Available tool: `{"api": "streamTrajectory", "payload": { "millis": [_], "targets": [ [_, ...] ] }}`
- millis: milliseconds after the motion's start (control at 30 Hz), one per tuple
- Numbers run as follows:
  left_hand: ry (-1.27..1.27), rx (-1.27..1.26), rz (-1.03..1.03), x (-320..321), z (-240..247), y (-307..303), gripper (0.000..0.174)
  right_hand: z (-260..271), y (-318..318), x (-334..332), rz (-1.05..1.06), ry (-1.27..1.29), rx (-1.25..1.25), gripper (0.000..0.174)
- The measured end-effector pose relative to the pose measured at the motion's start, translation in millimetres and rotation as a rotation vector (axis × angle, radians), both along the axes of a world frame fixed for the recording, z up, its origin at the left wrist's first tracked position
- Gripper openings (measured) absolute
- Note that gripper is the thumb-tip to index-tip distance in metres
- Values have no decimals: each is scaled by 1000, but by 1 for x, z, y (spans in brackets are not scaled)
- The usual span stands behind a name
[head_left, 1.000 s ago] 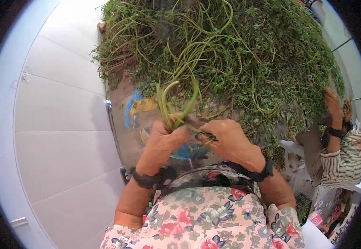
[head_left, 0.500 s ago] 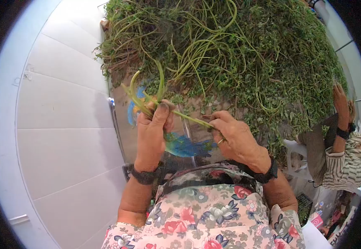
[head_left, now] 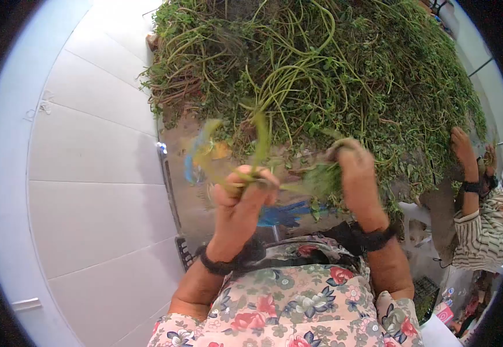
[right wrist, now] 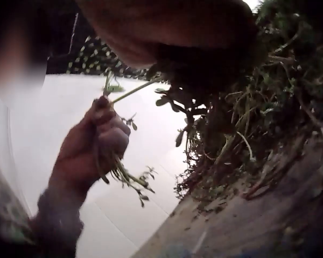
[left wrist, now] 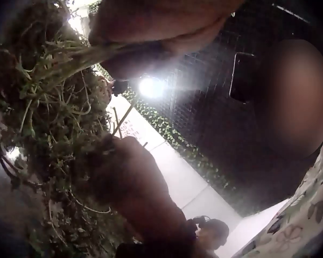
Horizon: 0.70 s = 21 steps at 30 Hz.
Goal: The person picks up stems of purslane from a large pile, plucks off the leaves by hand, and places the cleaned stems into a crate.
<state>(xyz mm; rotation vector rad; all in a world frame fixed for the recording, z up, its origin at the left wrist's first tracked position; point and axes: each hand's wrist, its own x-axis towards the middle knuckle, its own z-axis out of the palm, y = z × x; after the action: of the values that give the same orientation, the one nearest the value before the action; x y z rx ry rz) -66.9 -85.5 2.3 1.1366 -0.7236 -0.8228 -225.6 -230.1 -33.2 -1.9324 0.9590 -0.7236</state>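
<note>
My left hand grips a small bunch of long green stems, whose curved ends stick up past the fingers, blurred by motion. To its right, my right hand holds leafy greens that hang beside the fingers. One thin stem stretches between the two hands in the right wrist view. Below the left fist there, more stem ends with small leaves dangle. Both hands are over the near edge of the table, in front of a large heap of leafy stems.
The heap covers most of the table, which carries blue and yellow markings. A white panelled wall runs along the left. At the right, another person in a striped sleeve sits with hands at the heap; a dark crate stands below.
The hands were close together, then drew a stem between them. My right hand has since moved up and right with leafy greens. My left hand has shifted right and lower with its bunch.
</note>
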Motion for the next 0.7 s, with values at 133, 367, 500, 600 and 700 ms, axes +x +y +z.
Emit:
{"api": "streamTrajectory", "payload": {
  "millis": [133,367,500,600,700],
  "targets": [
    [217,-152,-45,23,13,2,21,-14,-31,-45,-13,-27,-419,21],
    [567,-42,-240,17,7,-7,27,49,3,17,236,-319,611,27],
    [557,27,-321,15,5,-8,26,30,26,35,445,-250,277,28],
    [412,120,-263,13,2,-5,24,29,28,31,462,-149,90,26],
    [305,220,-119,0,8,0,24,13,23,16,363,-88,-60,21]
  ]
}}
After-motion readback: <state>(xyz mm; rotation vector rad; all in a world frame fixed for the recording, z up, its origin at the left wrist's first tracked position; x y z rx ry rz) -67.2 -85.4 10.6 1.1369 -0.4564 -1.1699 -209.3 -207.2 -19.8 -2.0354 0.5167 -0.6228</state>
